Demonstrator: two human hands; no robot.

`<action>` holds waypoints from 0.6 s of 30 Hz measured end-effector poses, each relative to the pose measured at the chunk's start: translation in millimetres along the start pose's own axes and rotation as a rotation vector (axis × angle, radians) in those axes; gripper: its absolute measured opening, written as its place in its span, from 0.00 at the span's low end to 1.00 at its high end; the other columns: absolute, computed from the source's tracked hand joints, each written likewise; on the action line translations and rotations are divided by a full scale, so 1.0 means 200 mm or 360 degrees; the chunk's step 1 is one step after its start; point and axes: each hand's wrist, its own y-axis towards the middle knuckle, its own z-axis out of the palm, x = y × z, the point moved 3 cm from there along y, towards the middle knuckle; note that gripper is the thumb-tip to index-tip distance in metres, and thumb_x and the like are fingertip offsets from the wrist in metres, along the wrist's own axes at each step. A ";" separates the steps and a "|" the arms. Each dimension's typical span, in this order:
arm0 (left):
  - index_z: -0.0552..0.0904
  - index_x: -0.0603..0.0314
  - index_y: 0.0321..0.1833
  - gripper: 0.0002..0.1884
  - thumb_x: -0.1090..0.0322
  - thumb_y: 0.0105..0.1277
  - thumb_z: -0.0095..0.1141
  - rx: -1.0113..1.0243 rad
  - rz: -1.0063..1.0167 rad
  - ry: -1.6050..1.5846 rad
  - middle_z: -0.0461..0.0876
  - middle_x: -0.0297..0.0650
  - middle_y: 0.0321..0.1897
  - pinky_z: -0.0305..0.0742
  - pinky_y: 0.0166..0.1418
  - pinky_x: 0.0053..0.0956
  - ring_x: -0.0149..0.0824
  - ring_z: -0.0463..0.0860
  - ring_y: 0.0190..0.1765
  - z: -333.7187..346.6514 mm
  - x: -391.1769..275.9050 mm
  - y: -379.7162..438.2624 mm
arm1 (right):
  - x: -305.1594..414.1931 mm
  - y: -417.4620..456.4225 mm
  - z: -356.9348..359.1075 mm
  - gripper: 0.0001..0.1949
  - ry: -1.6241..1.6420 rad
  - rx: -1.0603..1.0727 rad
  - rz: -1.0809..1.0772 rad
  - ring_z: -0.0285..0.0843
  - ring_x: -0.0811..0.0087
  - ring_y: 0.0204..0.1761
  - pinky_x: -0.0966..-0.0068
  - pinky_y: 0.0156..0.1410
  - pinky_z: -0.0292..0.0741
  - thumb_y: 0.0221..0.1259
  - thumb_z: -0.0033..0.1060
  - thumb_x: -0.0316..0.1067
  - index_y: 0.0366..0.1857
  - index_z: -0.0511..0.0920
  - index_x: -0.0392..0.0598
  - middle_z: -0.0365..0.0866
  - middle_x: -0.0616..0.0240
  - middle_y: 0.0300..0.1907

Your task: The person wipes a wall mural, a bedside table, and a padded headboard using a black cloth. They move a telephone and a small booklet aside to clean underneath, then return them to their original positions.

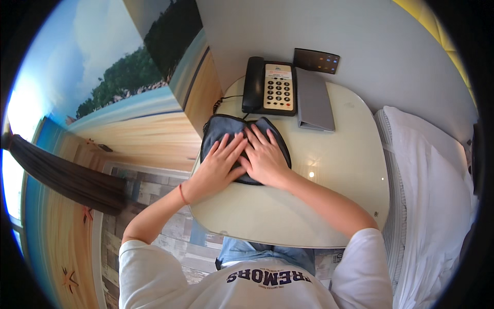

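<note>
A dark grey fabric item with black edging [227,125], perhaps a pouch or case, lies on the cream tabletop [339,154]. Both palms face down on it. My left hand [220,164] rests on its left and middle part, fingers spread, with a thin red cord at the wrist. My right hand [264,156] lies on its right part, fingers spread and pointing away from me. The thumbs and fingertips of the two hands come close together near its middle. What lies under the palms is hidden.
Behind the fabric item stands a black corded telephone [270,87]. A grey folder [315,100] lies right of it, near a dark control panel [316,60] by the wall. A bed with white bedding [428,185] is at the right, a dark curtain [69,174] at the left.
</note>
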 end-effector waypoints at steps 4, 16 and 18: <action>0.58 0.69 0.83 0.50 0.40 0.69 0.60 0.0272 -0.0160 0.0182 0.54 0.67 0.82 0.54 0.81 0.65 0.75 0.53 0.82 0.00 -0.29 -0.39 | 0.29 -0.32 -0.16 0.37 0.0133 0.0223 -0.0256 0.53 0.47 0.84 0.42 0.85 0.48 0.73 0.55 0.55 0.76 0.68 0.37 0.63 0.45 0.80; 0.63 0.63 0.82 0.36 0.49 0.79 0.52 -0.0143 -0.0315 0.0281 0.56 0.57 0.84 0.52 0.83 0.54 0.55 0.53 0.86 0.03 0.22 -0.07 | 0.07 0.10 0.00 0.29 0.0053 0.0023 -0.0312 0.63 0.53 0.80 0.49 0.81 0.59 0.72 0.58 0.52 0.71 0.74 0.46 0.72 0.52 0.75; 0.61 0.68 0.82 0.35 0.53 0.80 0.50 -0.0070 -0.0388 0.0142 0.56 0.57 0.84 0.45 0.87 0.54 0.57 0.50 0.87 0.04 0.29 -0.08 | 0.08 0.16 0.03 0.30 0.0005 -0.0080 -0.0309 0.65 0.55 0.79 0.53 0.80 0.62 0.72 0.60 0.54 0.70 0.75 0.44 0.73 0.54 0.75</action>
